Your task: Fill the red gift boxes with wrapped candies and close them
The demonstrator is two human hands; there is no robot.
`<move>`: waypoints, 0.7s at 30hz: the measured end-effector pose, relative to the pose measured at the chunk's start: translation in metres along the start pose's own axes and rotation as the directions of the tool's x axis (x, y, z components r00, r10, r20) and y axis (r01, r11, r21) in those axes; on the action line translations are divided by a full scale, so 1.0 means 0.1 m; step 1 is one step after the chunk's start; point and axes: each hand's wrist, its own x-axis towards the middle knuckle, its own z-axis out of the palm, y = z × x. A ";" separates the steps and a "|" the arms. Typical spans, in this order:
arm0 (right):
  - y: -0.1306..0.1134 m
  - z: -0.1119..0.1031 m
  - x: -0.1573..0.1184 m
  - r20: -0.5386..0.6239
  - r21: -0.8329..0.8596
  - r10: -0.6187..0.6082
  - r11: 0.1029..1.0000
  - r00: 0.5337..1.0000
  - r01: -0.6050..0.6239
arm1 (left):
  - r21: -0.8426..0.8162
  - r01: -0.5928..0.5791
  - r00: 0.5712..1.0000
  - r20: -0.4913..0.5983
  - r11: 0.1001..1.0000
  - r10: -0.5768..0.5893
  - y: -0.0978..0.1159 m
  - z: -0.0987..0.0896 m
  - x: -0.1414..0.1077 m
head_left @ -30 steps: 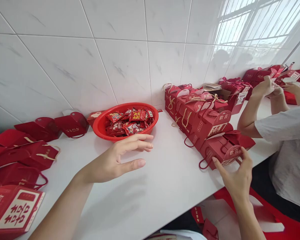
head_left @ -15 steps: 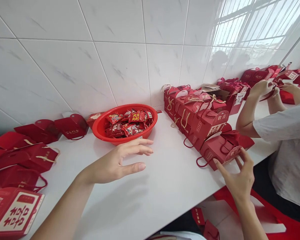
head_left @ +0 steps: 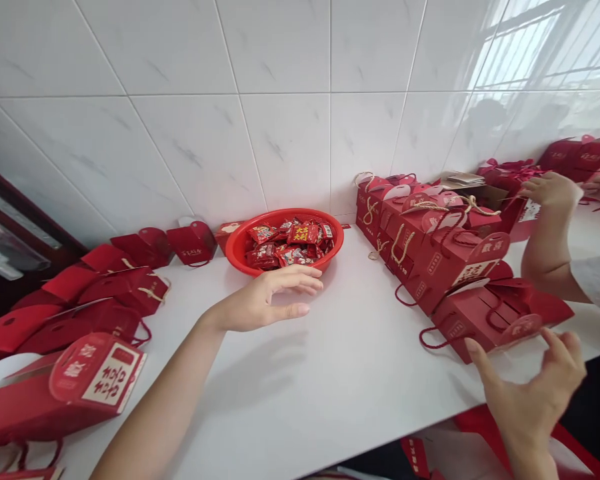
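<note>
My left hand (head_left: 267, 303) hovers over the white table with fingers stretched out and thumb apart, holding nothing. Just beyond it stands a red plastic basket (head_left: 235, 248) of small red candy packets (head_left: 303, 235). At the near end of a row of red gift boxes, my right hand (head_left: 540, 390) is spread beside the closest gift box (head_left: 473, 313). Its thumb is by the near corner and its index finger by the rounded end flap; whether they touch the box I cannot tell. That box has dark red cord handles, and its top flaps are partly raised.
More red gift boxes (head_left: 100, 373) cluster along the left side of the table (head_left: 280, 400). A tiled wall (head_left: 285, 147) runs behind. On the right, a co-worker's hand (head_left: 550, 190) is over other red boxes. The table's front edge runs below my hands.
The view has turned left, so everything sits further right in it. My right hand's fingers look more spread at the box end. My left hand stays outstretched before the basket.
</note>
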 end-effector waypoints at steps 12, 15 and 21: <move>-0.80 0.43 -0.15 0.057 0.435 -0.172 0.891 0.983 0.131 | -0.013 0.075 0.982 -0.174 0.997 -0.076 -0.19 -0.16 0.02; -0.86 0.53 -0.20 0.179 0.380 -0.233 0.913 0.956 0.151 | 0.129 0.143 0.887 -0.457 0.981 -0.069 -0.36 -0.43 0.02; -0.85 0.64 -0.29 0.284 0.192 -0.337 0.937 0.897 0.291 | 0.092 0.724 0.358 -0.897 0.683 -0.259 -0.99 -1.35 0.06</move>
